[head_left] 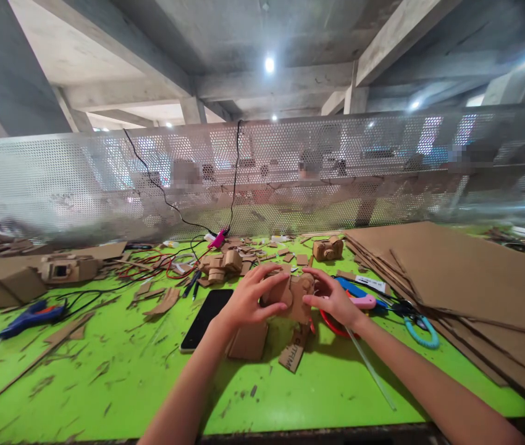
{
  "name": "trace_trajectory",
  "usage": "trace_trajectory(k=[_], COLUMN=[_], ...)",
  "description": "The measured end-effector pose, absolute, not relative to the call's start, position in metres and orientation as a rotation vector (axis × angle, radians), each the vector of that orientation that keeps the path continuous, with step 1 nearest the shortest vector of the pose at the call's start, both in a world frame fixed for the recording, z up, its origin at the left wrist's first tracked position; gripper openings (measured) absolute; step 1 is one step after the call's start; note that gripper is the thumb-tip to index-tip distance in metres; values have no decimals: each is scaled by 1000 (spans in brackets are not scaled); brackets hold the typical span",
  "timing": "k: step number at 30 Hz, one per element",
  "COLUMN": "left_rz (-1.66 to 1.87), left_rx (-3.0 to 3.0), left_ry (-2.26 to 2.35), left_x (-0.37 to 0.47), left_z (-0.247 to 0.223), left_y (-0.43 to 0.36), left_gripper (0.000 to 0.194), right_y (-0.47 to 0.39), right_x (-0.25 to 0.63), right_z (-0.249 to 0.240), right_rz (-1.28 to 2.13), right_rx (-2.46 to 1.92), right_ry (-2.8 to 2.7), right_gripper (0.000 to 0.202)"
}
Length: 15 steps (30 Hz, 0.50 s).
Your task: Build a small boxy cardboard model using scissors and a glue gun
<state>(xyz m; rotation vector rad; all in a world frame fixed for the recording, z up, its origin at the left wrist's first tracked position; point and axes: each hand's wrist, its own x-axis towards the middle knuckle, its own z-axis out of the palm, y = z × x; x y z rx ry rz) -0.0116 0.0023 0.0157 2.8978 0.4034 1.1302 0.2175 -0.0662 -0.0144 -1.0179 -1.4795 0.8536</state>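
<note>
Between both hands, a small cardboard model (297,296) is held a little above the green table (151,389). My left hand (256,293) grips its left side with curved fingers. On its right side, my right hand (334,300) closes thumb and fingers on the edge. Under the left hand lies a flat cardboard piece (248,341). A printed cardboard strip (294,350) rests below the model. Left of the left hand lies a black phone (207,318). Close to the right hand are a pink-handled tool (364,301) and a clear glue stick (371,371).
Stacked cardboard sheets (466,278) cover the right side. Scissors with a teal handle (422,334) lie beside them. Cardboard cameras (220,266) stand farther back, and a blue glue gun (33,318) lies at left. A perforated metal screen (267,179) closes off the back.
</note>
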Motion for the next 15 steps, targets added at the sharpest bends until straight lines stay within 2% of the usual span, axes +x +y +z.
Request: trace_trajectory(k=[9, 15], left_rz=[1144, 1095], left_rx=[2713, 2747], left_ry=[307, 304], left_x=[-6, -5], left_z=[20, 20], left_y=[-3, -5], left_gripper=[48, 55], right_y=[-67, -66], right_x=[219, 220], right_z=[-10, -13], right_rz=[918, 980], right_rx=[-935, -880], right_ry=[-1473, -1437], right_gripper=[63, 63])
